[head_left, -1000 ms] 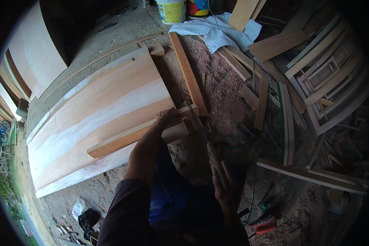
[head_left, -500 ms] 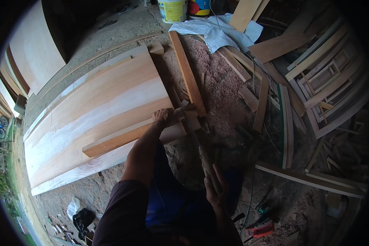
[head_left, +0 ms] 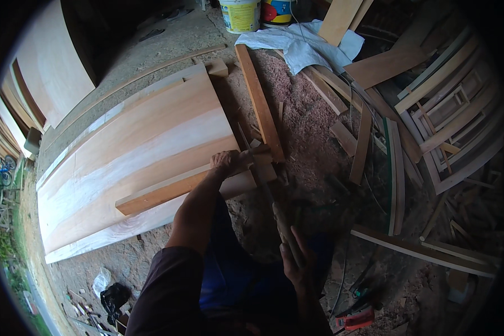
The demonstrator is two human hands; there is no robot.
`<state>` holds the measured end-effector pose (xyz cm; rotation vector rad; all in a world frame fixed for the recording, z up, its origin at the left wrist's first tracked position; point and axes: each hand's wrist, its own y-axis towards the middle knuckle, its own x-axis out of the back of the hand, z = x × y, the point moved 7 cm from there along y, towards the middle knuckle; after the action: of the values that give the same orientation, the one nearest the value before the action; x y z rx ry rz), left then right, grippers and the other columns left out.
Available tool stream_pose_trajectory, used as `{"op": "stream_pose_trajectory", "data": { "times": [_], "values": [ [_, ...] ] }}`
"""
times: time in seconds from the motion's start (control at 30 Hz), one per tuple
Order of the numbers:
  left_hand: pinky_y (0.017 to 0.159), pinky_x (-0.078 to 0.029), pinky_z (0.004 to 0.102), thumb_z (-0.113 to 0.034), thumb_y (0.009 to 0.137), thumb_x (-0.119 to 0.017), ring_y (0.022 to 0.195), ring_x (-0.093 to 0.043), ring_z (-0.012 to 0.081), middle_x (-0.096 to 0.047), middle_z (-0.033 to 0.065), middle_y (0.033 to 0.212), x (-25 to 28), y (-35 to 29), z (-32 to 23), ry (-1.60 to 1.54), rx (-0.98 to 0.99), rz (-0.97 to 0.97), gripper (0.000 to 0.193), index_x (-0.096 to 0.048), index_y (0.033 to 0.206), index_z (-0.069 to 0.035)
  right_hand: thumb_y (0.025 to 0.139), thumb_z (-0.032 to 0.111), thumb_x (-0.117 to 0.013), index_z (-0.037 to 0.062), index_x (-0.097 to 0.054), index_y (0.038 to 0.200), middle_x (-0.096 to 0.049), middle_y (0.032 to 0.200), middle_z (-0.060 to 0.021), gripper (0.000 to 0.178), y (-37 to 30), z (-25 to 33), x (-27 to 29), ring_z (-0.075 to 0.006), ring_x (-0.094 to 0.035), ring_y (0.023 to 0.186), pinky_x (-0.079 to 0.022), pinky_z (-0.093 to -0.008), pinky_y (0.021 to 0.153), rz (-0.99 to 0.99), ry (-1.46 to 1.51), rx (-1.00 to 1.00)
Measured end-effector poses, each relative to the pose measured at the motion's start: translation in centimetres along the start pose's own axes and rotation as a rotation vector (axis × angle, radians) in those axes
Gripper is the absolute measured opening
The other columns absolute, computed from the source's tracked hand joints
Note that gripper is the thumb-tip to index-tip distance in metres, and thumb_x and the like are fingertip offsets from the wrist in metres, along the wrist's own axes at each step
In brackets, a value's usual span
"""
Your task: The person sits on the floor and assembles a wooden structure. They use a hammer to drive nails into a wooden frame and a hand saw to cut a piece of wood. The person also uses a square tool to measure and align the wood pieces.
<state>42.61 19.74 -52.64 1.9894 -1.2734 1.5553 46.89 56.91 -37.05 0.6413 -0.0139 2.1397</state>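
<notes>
A wooden beam (head_left: 162, 193) lies across a large pale wooden panel (head_left: 134, 134). My left hand (head_left: 223, 161) grips the beam near its right end, fingers curled over the top. In my right hand (head_left: 297, 263), lower and nearer to me, is the handle of what looks like a handsaw (head_left: 280, 217). Its narrow dark blade runs up and away to the beam's end, right of my left hand; shade blurs where blade and wood meet. A short block of wood (head_left: 266, 172) shows beneath the beam's end.
Beyond the panel's right edge, a long reddish plank (head_left: 259, 101) lies beside wood shavings (head_left: 308, 123). Timber pieces and wooden frames (head_left: 459, 123) crowd the right. Buckets (head_left: 241, 15) and a white sheet (head_left: 302, 45) are at the back. A red tool (head_left: 355, 319) lies low on the right.
The whole view has shifted slightly, so the surroundings appear a little farther right. Both hands keep their grips, and the saw's position against the beam looks nearly the same.
</notes>
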Motion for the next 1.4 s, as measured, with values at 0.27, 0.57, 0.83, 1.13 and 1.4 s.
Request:
{"op": "stream_pose_trajectory", "data": {
  "times": [0.27, 0.57, 0.83, 1.13, 1.4],
  "values": [
    [0.087, -0.054, 0.0499, -0.065, 0.084, -0.065, 0.1, -0.071, 0.0371, -0.075, 0.0164, 0.101, 0.1, 0.1, -0.8, -0.039, -0.106, -0.034, 0.057, -0.076, 0.101, -0.011, 0.092, 0.013, -0.072, -0.0017, -0.058, 0.137, -0.07, 0.119, -0.0212, 0.049, -1.4, 0.8, 1.9, -0.0335, -0.075, 0.093, -0.059, -0.0373, 0.074, -0.009, 0.0, 0.011],
    [0.086, -0.054, 0.0494, -0.057, 0.091, -0.06, 0.101, -0.071, 0.0373, -0.075, 0.0181, 0.101, -0.7, 2.1, 1.5, -0.084, 0.033, -0.044, 0.048, -0.077, 0.097, -0.012, 0.092, 0.014, -0.072, -0.0013, -0.057, 0.137, -0.07, 0.118, -0.0226, 0.05, -3.0, 1.2, 2.9, -0.0333, -0.074, 0.097, -0.059, -0.0369, 0.078, 0.035, -0.085, 0.027],
    [0.087, -0.054, 0.0488, -0.055, 0.091, -0.061, 0.102, -0.071, 0.0366, -0.075, 0.0161, 0.103, -0.6, 1.4, 0.8, -0.072, -0.031, -0.036, 0.045, -0.078, 0.1, -0.014, 0.092, 0.014, -0.072, -0.0007, -0.057, 0.138, -0.07, 0.12, -0.0228, 0.051, 3.7, -2.2, -1.9, -0.0342, -0.073, 0.102, -0.058, -0.0394, 0.085, 0.039, 0.05, -0.048],
    [0.088, -0.053, 0.0487, -0.065, 0.085, -0.063, 0.102, -0.071, 0.0358, -0.075, 0.0164, 0.103, -0.2, 0.6, 0.3, -0.035, -0.035, 0.035, 0.057, -0.077, 0.102, -0.012, 0.094, 0.019, -0.071, 0.0002, -0.057, 0.138, -0.069, 0.12, -0.0222, 0.05, -0.8, -0.8, 1.2, -0.0355, -0.072, 0.103, -0.058, -0.0402, 0.087, 0.105, -0.011, -0.137],
    [0.094, -0.052, 0.0457, -0.065, 0.069, -0.078, 0.112, -0.069, 0.031, -0.073, 0.0123, 0.116, -0.8, 2.0, 0.8, 0.002, 0.107, 0.176, 0.062, -0.078, 0.106, -0.016, 0.097, 0.022, -0.069, 0.001, -0.057, 0.138, -0.064, 0.129, -0.0251, 0.048, 5.5, -2.4, -3.4, -0.0384, -0.065, 0.118, -0.053, -0.0421, 0.096, 0.052, 0.098, -0.014]
  ]
}}
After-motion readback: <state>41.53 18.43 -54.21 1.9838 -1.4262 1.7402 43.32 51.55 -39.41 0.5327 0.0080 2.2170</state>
